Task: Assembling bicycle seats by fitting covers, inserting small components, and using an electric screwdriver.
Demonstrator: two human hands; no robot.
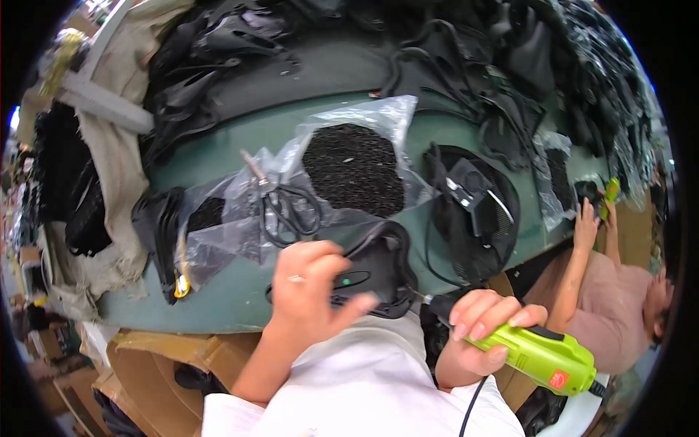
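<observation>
A black moulded part point(378, 271), shaped like a bicycle saddle seen from its hollow side, lies at the table's near edge against my white shirt. My left hand point(309, 288) is over its left side, thumb and fingers apart, with nothing visible between them. A bright green electric screwdriver point(539, 357) is gripped in my right hand point(480, 328). Its bit points left and meets, or nearly meets, the part's right rim. Just beyond the part, an open clear plastic bag point(415, 109) holds a heap of small black screws point(353, 171).
Black-handled scissors point(287, 211) lie on the plastic left of the screws. Farther left is a yellow-tipped tool point(181, 284). A power adapter point(477, 207) sits on a round black mesh piece point(510, 244). Black parts point(444, 65) pile up behind. A co-worker point(608, 298) works at right.
</observation>
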